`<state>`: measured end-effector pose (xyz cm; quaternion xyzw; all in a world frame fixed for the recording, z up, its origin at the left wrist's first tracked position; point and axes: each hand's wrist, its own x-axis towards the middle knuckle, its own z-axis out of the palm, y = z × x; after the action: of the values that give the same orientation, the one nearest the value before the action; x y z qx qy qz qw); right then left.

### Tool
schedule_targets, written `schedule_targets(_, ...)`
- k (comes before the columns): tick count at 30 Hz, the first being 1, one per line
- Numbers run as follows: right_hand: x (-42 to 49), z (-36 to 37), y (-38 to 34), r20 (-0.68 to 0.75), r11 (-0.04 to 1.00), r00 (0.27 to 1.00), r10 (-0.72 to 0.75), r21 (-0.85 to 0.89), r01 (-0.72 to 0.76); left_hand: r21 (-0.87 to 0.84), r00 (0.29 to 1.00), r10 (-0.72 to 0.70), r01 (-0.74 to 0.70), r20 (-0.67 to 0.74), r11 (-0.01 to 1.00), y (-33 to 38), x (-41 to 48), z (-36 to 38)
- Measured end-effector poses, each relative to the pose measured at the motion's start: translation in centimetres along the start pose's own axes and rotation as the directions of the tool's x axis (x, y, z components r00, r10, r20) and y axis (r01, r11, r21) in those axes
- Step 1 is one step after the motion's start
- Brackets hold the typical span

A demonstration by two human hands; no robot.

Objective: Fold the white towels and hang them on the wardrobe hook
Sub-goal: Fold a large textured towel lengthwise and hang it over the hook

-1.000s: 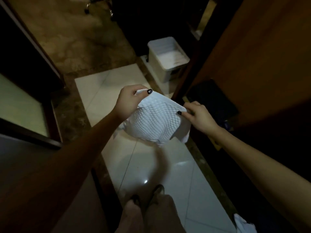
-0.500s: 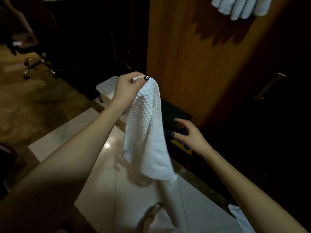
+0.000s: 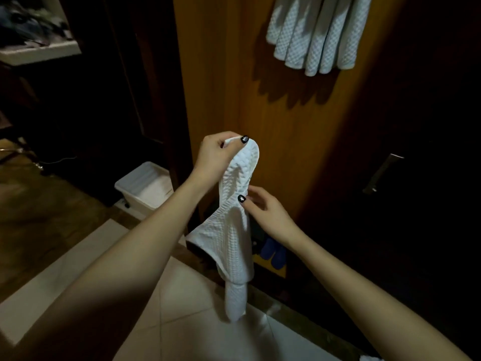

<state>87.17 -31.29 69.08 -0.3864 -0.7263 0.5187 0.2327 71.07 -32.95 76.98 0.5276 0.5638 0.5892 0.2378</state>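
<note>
Right hand (image 3: 268,212) risen to white waffle-weave towel (image 3: 234,230), thumb and fingers pinching its middle; left hand (image 3: 216,155) pinches top fold. Judged nearly ready for hanging.

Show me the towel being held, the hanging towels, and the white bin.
Held towel (image 3: 233,241): head view, its wide middle part.
Hanging towels (image 3: 316,35): head view, a middle fold.
White bin (image 3: 136,198): head view, its front wall.

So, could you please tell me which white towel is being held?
The towel dangling before the wardrobe: the left hand grips its top, the right hand pinches its middle. The other towels hang bunched above.
</note>
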Motion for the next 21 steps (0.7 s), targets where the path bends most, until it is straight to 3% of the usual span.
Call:
schedule_targets(7,4.9,-1.5,-3.8,-0.351,0.999,0.936,0.002,0.037,0.012,0.000,0.992,0.092,-0.092,0.090,0.996,0.7,7.2,1.5)
schedule_targets(15,10.5,-6.0,-5.0,-0.548,0.997,0.835,-0.043,-0.074,0.004,-0.061,0.967,0.191,-0.183,0.167,0.981,2.8,16.8,1.0)
schedule_targets(18,11.0,-7.3,-3.8,-0.612,0.988,0.790,-0.042,-0.145,-0.060,-0.106,0.960,0.233,-0.219,0.156,0.970,3.0,20.2,0.1)
schedule_targets(21,10.6,-8.7,-1.4,-0.648,0.929,0.759,0.059,-0.243,-0.280,-0.214,0.970,0.214,-0.186,0.119,0.959,3.0,23.2,-0.9)
